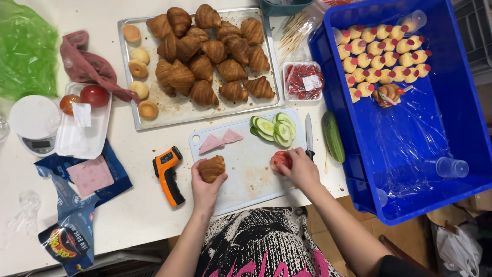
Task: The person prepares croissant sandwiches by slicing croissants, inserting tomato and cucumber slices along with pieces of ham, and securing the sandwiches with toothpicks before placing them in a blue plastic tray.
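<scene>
My left hand (204,189) grips a brown croissant (212,167) at the near left corner of a white cutting board (246,174). My right hand (301,169) rests its fingers on sliced tomato (281,159) at the board's right side. Two pink ham triangles (220,140) lie at the board's far left. Cucumber slices (275,128) are piled at its far right. A black-handled knife (308,136) lies along the board's right edge.
A metal tray (169,110) of croissants (212,54) and small round buns sits beyond the board. A blue crate (461,97) of skewered snacks stands at right, a whole cucumber (333,136) beside it. An orange thermometer gun (167,174), ham packet (90,175), white scale (35,123) and tomato tray (84,128) lie left.
</scene>
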